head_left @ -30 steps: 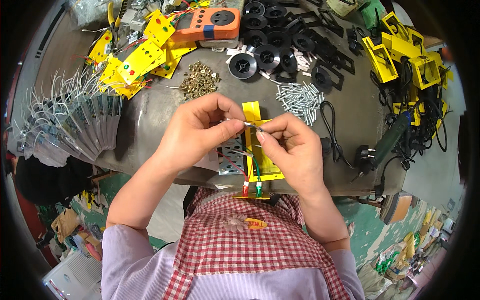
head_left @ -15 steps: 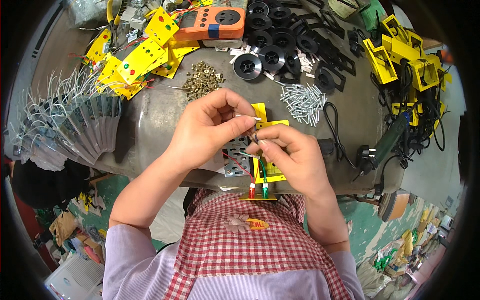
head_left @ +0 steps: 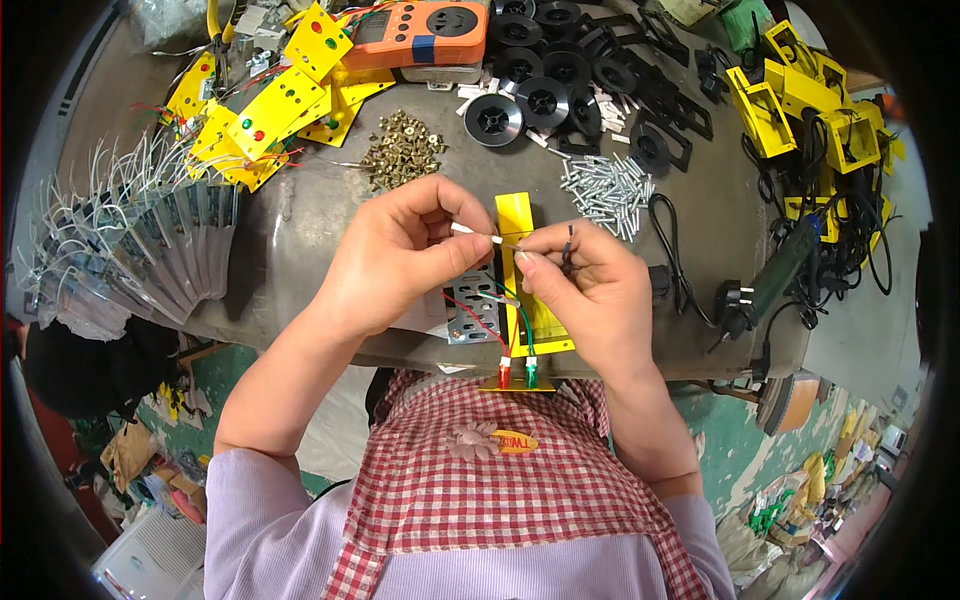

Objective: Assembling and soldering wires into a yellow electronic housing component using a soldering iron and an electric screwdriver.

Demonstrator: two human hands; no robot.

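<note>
My left hand (head_left: 405, 250) pinches a small white tube-like piece (head_left: 474, 233) between thumb and forefinger. Close to its end, the thumb and forefinger of my right hand (head_left: 590, 280) are closed on a thin wire (head_left: 511, 247). A short dark piece (head_left: 569, 243) sticks up between the right fingers. Beneath both hands lies a yellow metal housing (head_left: 540, 325), with a silver perforated plate (head_left: 470, 312) beside it. At the table's front edge, a red indicator light (head_left: 504, 375) and a green one (head_left: 531, 376) sit on a yellow panel, their wires running up toward the plate.
Brass-coloured fittings (head_left: 402, 150) and silver screws (head_left: 607, 195) lie in piles beyond my hands. Farther back are black round parts (head_left: 493, 120) and an orange multimeter (head_left: 420, 35). Yellow panels (head_left: 280, 110) and bagged strips (head_left: 170, 240) lie left; yellow frames (head_left: 850, 140) and a plug (head_left: 735, 300) right.
My right hand has moved up and the fingertips have drawn apart a little. More of the white piece in my left hand shows, and the thin wire is now visible between the hands.
</note>
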